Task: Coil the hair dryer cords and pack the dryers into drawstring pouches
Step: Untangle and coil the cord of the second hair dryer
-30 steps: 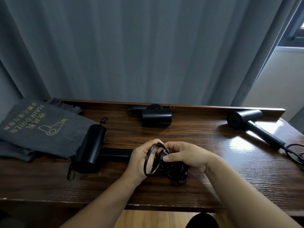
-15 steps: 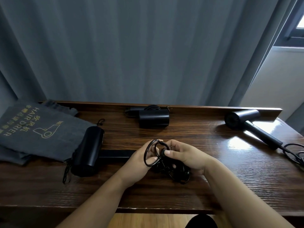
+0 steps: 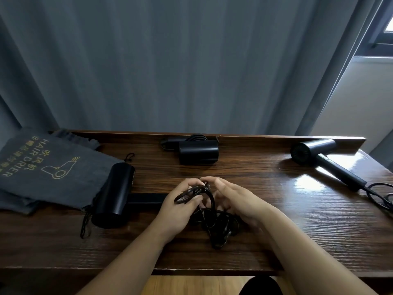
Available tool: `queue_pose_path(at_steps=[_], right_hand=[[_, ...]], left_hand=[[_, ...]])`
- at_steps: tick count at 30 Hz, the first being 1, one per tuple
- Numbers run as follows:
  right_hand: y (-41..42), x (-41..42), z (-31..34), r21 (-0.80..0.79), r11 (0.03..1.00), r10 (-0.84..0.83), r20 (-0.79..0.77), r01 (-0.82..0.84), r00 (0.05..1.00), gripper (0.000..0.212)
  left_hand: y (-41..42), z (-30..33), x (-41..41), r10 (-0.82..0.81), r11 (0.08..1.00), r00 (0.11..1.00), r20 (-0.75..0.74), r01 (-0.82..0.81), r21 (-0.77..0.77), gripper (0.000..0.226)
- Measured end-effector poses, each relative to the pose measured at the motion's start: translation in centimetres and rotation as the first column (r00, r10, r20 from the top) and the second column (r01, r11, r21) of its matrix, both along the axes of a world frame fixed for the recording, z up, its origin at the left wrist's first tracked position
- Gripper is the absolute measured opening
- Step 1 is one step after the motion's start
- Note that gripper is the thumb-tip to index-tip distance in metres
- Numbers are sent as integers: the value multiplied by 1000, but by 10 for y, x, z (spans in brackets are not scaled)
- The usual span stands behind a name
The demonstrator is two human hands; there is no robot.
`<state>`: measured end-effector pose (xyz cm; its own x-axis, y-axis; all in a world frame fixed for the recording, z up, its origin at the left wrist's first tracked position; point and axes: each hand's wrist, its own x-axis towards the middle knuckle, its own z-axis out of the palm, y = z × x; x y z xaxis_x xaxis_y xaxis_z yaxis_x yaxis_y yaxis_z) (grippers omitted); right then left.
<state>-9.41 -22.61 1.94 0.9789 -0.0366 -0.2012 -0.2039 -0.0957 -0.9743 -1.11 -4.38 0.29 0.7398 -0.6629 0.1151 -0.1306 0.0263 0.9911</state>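
The left hand (image 3: 180,206) grips a flattened loop of black cord (image 3: 192,193), fingers curled round it and thumb pressing on top. The right hand (image 3: 236,201) hovers just beside the loop with its fingers gently bent and close together; whether its fingertips pinch the cord near the top of the loop I cannot tell. The rest of the cord lies in a loose tangle (image 3: 217,224) on the wooden table (image 3: 276,231) between the two wrists.

This cord belongs to the nearest hair dryer (image 3: 114,194), which lies on its side just left of the left hand, its handle pointing toward that hand. Its barrel rests at the edge of a grey drawstring pouch (image 3: 42,167) printed HAIR DRIER. A second dryer (image 3: 198,152) sits at the back with its cord apparently already wound, and a third dryer (image 3: 319,158) lies far right with its cord (image 3: 380,194) trailing loose.

The step in hand looks like winding the cord into even loops. To do it well, the left hand should keep the loops stacked flat and the same size, while the right feeds slack from the tangle a length at a time, shaking out twists before each turn. Pulling hard on the heap risks knotting it, so draw gently
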Motion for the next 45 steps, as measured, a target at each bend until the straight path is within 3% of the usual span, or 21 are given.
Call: queue_pose_path(at_steps=[3, 6, 9, 12, 15, 18, 20, 22, 24, 28, 31, 33, 37, 40, 43, 45], right_hand=[[4, 1, -1, 51, 995, -84, 27, 83, 996, 27], [5, 4, -3, 30, 947, -321, 87, 320, 943, 16], [-8, 5, -3, 277, 821, -531, 49, 500, 846, 10], [-26, 1, -3, 368, 726, -629, 11, 582, 778, 10], [-43, -4, -10, 333, 673, -708, 32, 660, 706, 11], [-55, -4, -21, 132, 642, -766, 75, 755, 638, 14], [-63, -4, -25, 60, 557, -829, 105, 828, 550, 15], [-76, -6, -22, 127, 424, -905, 94, 897, 414, 16], [-84, -11, -17, 123, 371, -927, 103, 920, 360, 17], [-86, -17, -14, -288, 373, -863, 240, 882, 444, 16], [-77, -17, -11, -483, 359, -750, 360, 798, 555, 21], [-61, -21, -6, -511, 301, -597, 557, 805, 577, 32], [-9, -31, 19, -469, 335, -207, 809, 817, 550, 52], [15, -39, 31, -442, 445, -157, 818, 779, 554, 62], [28, -48, 22, -583, 560, -84, 666, 588, 741, 76], [34, -50, 10, -625, 632, -112, 511, 458, 852, 80]], left_hand=[[0, 2, -2, -24, 1000, 1000, 14, 24, -1, 35], [-2, 2, -4, -31, 999, 999, 32, 30, 34, 38], [-2, 4, -5, -24, 999, 999, -23, 25, 37, 39], [-3, 2, -4, 2, 999, 999, -49, 0, 50, 39], [-2, 2, -5, 9, 998, 999, -45, -6, 62, 37], [1, 6, -5, 33, 997, 999, -35, -31, 68, 30], [4, 9, -3, 109, 994, 985, -135, -112, -14, 28], [7, 11, 2, 190, 969, 943, -274, -225, -104, 29], [11, 13, 4, 243, 951, 918, -314, -290, -109, 29], [10, 23, -2, 244, 946, 902, -356, -302, -116, 28], [7, 32, -4, 227, 945, 868, -442, -307, -116, 24], [6, 38, -4, 212, 943, 854, -475, -305, -129, 23], [4, 46, -4, 224, 925, 789, -572, -357, -130, 22], [1, 54, -2, 214, 873, 653, -727, -462, -158, 22], [-3, 61, 0, 142, 789, 456, -878, -588, -179, 21], [-4, 65, 0, 100, 764, 388, -916, -620, -179, 21]])
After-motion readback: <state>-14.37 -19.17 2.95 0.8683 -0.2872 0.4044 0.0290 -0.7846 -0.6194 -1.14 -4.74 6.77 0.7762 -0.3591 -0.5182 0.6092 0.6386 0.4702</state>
